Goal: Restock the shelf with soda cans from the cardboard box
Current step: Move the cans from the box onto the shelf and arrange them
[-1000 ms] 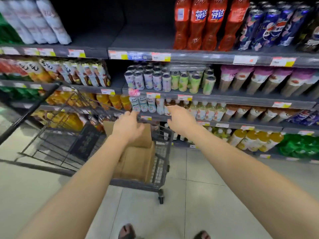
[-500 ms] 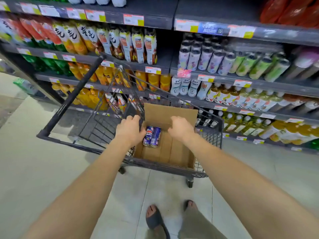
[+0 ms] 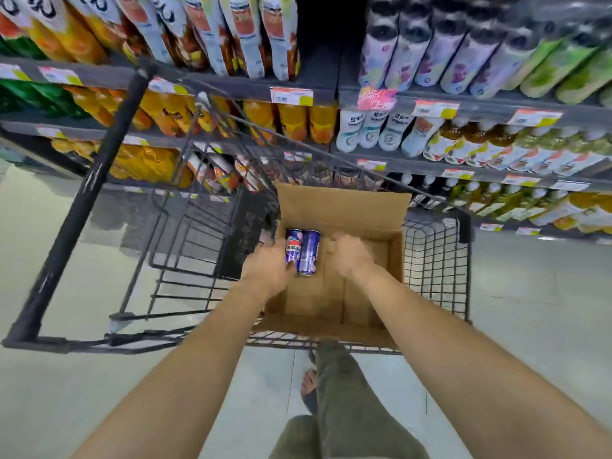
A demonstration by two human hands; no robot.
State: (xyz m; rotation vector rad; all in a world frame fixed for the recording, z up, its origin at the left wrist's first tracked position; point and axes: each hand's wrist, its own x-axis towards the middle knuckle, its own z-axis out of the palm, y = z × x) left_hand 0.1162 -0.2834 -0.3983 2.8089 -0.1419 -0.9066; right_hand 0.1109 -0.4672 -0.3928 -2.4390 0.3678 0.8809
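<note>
An open cardboard box (image 3: 344,207) stands in the right end of a black wire shopping cart (image 3: 437,260). Two blue soda cans lie side by side at the box's far left: a Pepsi-marked can (image 3: 293,250) and a plainer blue can (image 3: 309,253). My left hand (image 3: 268,270) reaches into the box and grips the Pepsi-marked can, its thumb across the can's near end. Inside the box, just right of the cans, my right hand (image 3: 351,256) is blurred, its fingers loosely bent and holding nothing. The rest of the box floor is bare.
Dark shelves (image 3: 298,77) packed with juice, tea and milk-drink bottles rise just beyond the cart. The cart's handle bar (image 3: 82,200) slants down the left. My legs and sandalled foot (image 3: 311,385) stand on the pale tiled floor below the cart.
The view has tilted down and closed in on the box. Both hands have gone from the box's rim down into it, and my left hand has closed round the Pepsi-marked can.
</note>
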